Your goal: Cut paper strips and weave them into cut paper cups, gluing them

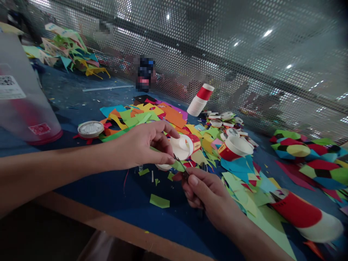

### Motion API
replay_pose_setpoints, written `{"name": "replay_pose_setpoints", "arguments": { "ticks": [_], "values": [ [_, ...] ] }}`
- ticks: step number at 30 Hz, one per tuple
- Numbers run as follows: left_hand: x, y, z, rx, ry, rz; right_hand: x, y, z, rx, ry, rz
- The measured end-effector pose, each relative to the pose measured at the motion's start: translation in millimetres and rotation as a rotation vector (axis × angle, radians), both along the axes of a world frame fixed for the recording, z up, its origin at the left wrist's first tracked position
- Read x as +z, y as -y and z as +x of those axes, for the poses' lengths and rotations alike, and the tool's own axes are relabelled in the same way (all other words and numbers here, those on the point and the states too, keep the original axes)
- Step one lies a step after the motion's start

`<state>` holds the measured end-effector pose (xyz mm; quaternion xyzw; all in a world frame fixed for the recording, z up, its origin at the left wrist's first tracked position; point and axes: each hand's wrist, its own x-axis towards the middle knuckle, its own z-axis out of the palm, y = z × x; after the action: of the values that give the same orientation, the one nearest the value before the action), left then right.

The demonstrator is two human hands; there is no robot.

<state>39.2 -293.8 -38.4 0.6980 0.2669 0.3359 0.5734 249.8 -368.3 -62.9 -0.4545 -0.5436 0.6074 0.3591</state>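
Bare right hand (202, 192) is wrapped round slim dark metal scissors (186, 174), tips angled far-left. Bare left hand (153, 143) pinches a light-green paper scrap (178, 166) at the tips, I'd guess to steady it. Scrap's above the near blue desk (122, 210), probably for elbow room; red-and-white paper cup (194, 143) lies tipped just beyond.

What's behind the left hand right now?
Behind the left hand, coloured paper pieces lie heaped; a red-and-white cup shows just beyond it. Whatever the hand itself covers stays hidden.
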Motion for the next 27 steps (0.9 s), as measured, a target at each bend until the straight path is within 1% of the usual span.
{"name": "replay_pose_setpoints", "arguments": {
  "ticks": [6, 11, 17, 27],
  "values": [
    [0.6, 0.2, -0.4, -0.001, -0.020, 0.022, 1.3, 0.8, -0.6, 0.002, 0.003, 0.002],
    [1.8, -0.7, -0.2, -0.010, -0.018, 0.007, 2.4, 0.6, -0.5, 0.013, -0.001, -0.002],
    [0.6, -0.4, -1.1, -0.002, -0.033, 0.039, 1.1, 0.6, -0.2, 0.014, 0.012, 0.005],
    [2.0, 2.0, 0.1, 0.041, 0.013, 0.007, -2.6, -0.3, 1.3, -0.028, -0.026, 0.003]
  ]
}}
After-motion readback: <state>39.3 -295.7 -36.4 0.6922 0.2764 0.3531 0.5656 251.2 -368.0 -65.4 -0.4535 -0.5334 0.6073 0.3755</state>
